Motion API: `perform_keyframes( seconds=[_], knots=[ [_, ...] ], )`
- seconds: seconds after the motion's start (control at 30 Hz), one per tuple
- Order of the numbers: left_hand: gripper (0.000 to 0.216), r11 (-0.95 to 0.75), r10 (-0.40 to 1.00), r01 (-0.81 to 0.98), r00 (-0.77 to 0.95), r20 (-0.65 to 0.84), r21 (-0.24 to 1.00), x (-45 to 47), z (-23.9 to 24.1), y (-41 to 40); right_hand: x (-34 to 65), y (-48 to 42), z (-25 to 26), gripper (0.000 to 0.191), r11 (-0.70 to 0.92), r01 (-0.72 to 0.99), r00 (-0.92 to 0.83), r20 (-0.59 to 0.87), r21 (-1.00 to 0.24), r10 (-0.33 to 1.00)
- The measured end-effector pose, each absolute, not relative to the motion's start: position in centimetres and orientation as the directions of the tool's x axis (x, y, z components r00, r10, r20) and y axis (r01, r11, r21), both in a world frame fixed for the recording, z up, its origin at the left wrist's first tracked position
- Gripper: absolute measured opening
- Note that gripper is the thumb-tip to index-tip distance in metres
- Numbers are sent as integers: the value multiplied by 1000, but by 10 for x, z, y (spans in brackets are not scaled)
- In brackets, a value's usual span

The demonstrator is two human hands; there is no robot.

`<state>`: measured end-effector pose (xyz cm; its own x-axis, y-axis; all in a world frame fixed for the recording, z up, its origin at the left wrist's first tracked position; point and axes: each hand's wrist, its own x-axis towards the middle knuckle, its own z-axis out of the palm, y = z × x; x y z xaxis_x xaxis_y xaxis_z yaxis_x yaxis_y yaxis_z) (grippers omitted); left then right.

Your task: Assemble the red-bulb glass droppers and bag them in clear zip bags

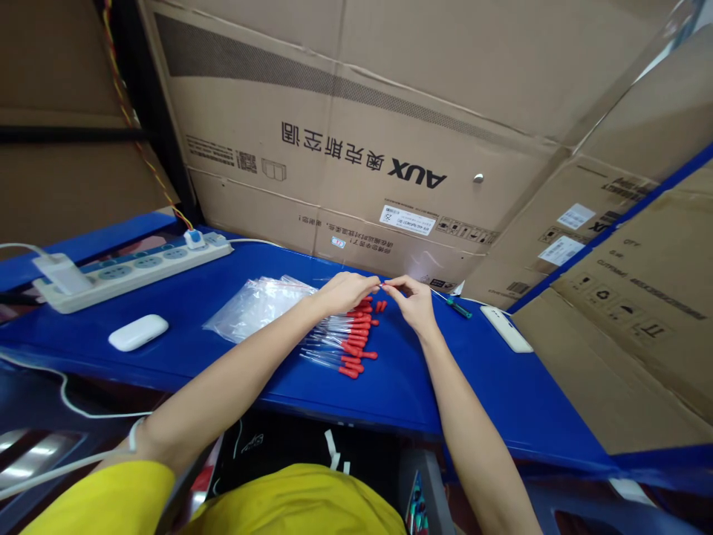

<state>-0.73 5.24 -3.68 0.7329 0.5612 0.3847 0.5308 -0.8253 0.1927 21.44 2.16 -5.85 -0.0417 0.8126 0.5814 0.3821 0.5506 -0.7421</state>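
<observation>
My left hand (346, 291) and my right hand (413, 301) meet above a blue table (234, 349), fingertips pinched together on a small thin piece between them, too small to name. Just below the hands lies a row of several clear droppers with red bulbs (350, 340). A couple of loose red bulbs (381, 305) sit beside the right hand. A heap of clear plastic bags (257, 306) lies left of the left wrist.
A white power strip (134, 269) with a plugged charger sits at the back left, a white earbud case (138, 332) in front of it. A green-handled tool (457, 306) and a white flat device (506, 328) lie right. Cardboard boxes (390, 148) wall the back and right.
</observation>
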Motion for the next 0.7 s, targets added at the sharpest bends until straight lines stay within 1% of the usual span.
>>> perform_keyframes(
  seconds=[0.13,0.27,0.37,0.6,0.7],
  knots=[
    [29,-807,580,579,740,341,116,-6,-35,51,216,21,-58,34,552,400,-88,569,-732,818],
    [27,-793,598,601,736,317,98,-5,-38,51,217,22,-57,33,565,420,-137,566,-710,813],
    [29,-789,604,600,721,340,129,-4,-41,52,216,22,-57,34,550,413,-145,543,-726,827],
    [30,-796,601,558,687,408,234,-5,-42,54,214,23,-55,36,489,319,-63,497,-812,866],
    [36,-764,642,587,646,414,269,-5,-43,53,216,26,-55,37,471,281,-33,482,-836,875]
  ],
)
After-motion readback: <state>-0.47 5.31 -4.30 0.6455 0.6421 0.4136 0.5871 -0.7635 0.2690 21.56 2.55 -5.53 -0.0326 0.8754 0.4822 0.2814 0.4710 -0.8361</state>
